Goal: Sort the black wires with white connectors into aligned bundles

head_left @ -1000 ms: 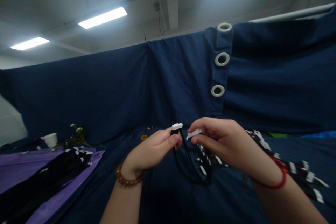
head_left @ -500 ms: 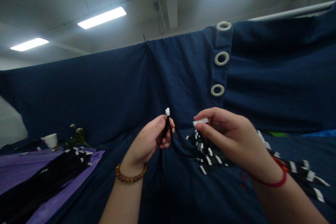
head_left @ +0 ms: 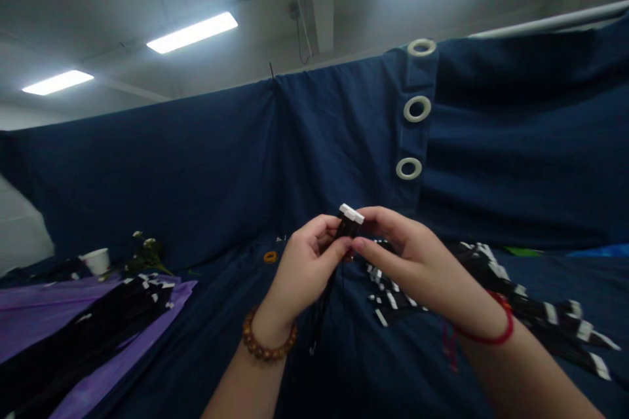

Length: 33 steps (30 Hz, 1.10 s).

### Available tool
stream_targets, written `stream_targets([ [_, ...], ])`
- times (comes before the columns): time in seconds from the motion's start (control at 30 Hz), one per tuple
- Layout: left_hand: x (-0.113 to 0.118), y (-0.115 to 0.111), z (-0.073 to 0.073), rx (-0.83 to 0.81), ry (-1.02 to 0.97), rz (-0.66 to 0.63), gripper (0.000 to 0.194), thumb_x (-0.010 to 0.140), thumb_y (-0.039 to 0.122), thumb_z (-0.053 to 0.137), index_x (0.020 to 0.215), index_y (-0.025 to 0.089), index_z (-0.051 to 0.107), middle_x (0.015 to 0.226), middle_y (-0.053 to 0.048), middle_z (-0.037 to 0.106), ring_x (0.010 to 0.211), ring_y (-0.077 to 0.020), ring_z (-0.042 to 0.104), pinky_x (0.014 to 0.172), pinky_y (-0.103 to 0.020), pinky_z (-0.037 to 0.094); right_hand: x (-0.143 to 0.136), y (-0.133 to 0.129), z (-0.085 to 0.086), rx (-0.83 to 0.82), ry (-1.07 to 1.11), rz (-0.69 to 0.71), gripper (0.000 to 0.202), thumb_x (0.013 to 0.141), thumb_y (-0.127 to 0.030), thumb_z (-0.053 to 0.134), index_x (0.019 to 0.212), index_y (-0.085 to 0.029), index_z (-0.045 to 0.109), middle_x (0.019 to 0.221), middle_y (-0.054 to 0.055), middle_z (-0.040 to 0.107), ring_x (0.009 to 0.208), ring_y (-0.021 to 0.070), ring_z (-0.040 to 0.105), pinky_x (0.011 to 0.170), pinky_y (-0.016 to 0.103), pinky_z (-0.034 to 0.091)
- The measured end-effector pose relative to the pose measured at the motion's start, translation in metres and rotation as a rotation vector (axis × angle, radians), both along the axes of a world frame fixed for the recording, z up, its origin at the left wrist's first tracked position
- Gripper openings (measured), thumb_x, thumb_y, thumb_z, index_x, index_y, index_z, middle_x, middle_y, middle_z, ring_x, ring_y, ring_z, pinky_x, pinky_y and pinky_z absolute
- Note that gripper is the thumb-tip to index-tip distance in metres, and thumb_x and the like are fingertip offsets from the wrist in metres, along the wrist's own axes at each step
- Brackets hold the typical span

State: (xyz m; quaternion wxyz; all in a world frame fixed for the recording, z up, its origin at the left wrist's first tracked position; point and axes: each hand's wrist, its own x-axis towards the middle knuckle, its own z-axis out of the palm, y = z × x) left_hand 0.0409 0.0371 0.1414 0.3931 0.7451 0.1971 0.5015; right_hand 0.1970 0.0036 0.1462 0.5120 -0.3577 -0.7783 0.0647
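Observation:
Close together in front of me, both hands meet on a black wire harness (head_left: 348,228). A white connector (head_left: 352,213) tops it, standing above my fingertips. My left hand (head_left: 302,268) is closed round the wires just under the connector, and their loose ends dangle below it. My right hand (head_left: 413,255) pinches at the same spot from the right, thumb beside the left thumb. Whether a second connector is among the fingers I cannot tell. Behind my right hand lies a pile of black harnesses with white connectors (head_left: 392,300).
More black harnesses (head_left: 550,315) lie at the right. On the left, a black bundle (head_left: 93,334) rests on purple cloth (head_left: 98,386), near a white cup (head_left: 97,262) and white flowers (head_left: 149,245). A small orange-yellow ring (head_left: 270,256) lies behind my left hand. A blue curtain (head_left: 196,163) hangs behind.
My left hand has moved right and my right hand slightly left, so they now meet at the harness. The white piece that was in my right fingers now appears at the harness top.

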Motion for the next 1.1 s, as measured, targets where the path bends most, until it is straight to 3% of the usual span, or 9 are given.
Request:
stream_targets([
  [0.17,0.003,0.0,-0.005,0.161,0.107,0.117,0.016,0.083,0.026,0.05,0.095,0.017,0.054,0.09,-0.004,0.059,0.082,-0.0144,0.056,0.077,-0.026,0.045,-0.002,0.008,-0.002,0.034,0.056,-0.089,0.011,0.082,-0.025,0.052,0.087,-0.017,0.057,0.082,0.002,0.061,0.075,0.0139,0.056,0.069,0.025,0.043],
  [0.3,0.005,0.002,-0.005,0.431,0.214,0.397,0.012,0.084,0.02,0.046,0.092,0.017,0.055,0.095,-0.007,0.058,0.092,-0.0174,0.054,0.084,-0.029,0.042,-0.002,0.012,-0.004,0.021,0.059,-0.113,0.012,0.082,-0.027,0.052,0.085,-0.017,0.058,0.081,0.002,0.06,0.073,0.0136,0.054,0.068,0.025,0.041],
  [0.37,0.007,0.004,-0.005,0.551,0.228,0.477,0.014,0.084,0.016,0.044,0.094,0.016,0.054,0.101,-0.008,0.057,0.1,-0.0185,0.052,0.093,-0.032,0.038,-0.003,0.013,-0.005,-0.111,0.17,0.029,0.016,0.083,-0.03,0.051,0.088,-0.015,0.054,0.078,0.003,0.059,0.071,0.0131,0.055,0.066,0.025,0.042],
  [0.5,0.008,0.007,-0.008,0.67,0.251,0.54,0.018,0.085,0.013,0.04,0.099,0.015,0.052,0.121,-0.01,0.051,0.123,-0.0181,0.038,0.108,-0.036,0.024,-0.001,0.018,-0.005,-0.554,0.421,0.467,0.017,0.084,-0.027,0.049,0.094,-0.014,0.045,0.064,-0.001,0.054,0.055,0.0103,0.056,0.056,0.024,0.046],
  [0.63,0.009,0.008,-0.009,0.716,0.296,0.565,0.022,0.086,0.017,0.042,0.106,0.013,0.05,0.129,-0.011,0.045,0.129,-0.0193,0.029,0.109,-0.037,0.025,0.005,0.022,-0.004,-0.766,0.526,0.671,0.018,0.082,-0.022,0.049,0.097,-0.015,0.044,0.071,0.0,0.057,0.043,0.0077,0.054,0.046,0.022,0.048],
  [0.8,0.006,0.005,-0.009,0.77,0.406,0.487,0.043,0.084,0.018,0.044,0.126,0.009,0.04,0.139,-0.011,0.034,0.133,-0.0202,0.021,0.109,-0.036,0.025,0.007,0.025,-0.01,-0.758,0.376,0.659,0.03,0.079,-0.032,0.058,0.101,-0.014,0.049,0.064,-0.002,0.055,0.039,0.0068,0.05,0.039,0.019,0.044],
  [0.9,0.002,0.002,-0.01,0.779,0.481,0.395,0.053,0.082,0.02,0.046,0.132,0.008,0.033,0.144,-0.011,0.025,0.135,-0.0199,0.013,0.111,-0.036,0.02,0.003,0.028,-0.015,-0.66,0.259,0.634,0.034,0.073,-0.03,0.065,0.1,-0.012,0.056,0.069,0.001,0.057,0.05,0.0068,0.051,0.05,0.02,0.045],
  [0.97,-0.001,0.001,-0.009,0.775,0.534,0.371,0.061,0.078,0.017,0.049,0.135,0.008,0.029,0.145,-0.009,0.022,0.136,-0.0193,0.01,0.112,-0.036,0.017,-0.001,0.03,-0.015,-0.549,0.202,0.564,0.031,0.07,-0.029,0.068,0.093,-0.011,0.061,0.073,0.002,0.058,0.061,0.0086,0.052,0.058,0.021,0.045],
  [1.1,-0.004,-0.001,-0.007,0.705,0.579,0.378,0.079,0.069,0.022,0.062,0.137,0.011,0.024,0.145,-0.007,0.021,0.136,-0.0196,0.012,0.112,-0.035,0.019,-0.006,0.025,-0.011,-0.393,0.101,0.376,0.022,0.07,-0.032,0.067,0.08,-0.012,0.065,0.09,0.005,0.054,0.06,0.0075,0.051,0.052,0.021,0.042],
])
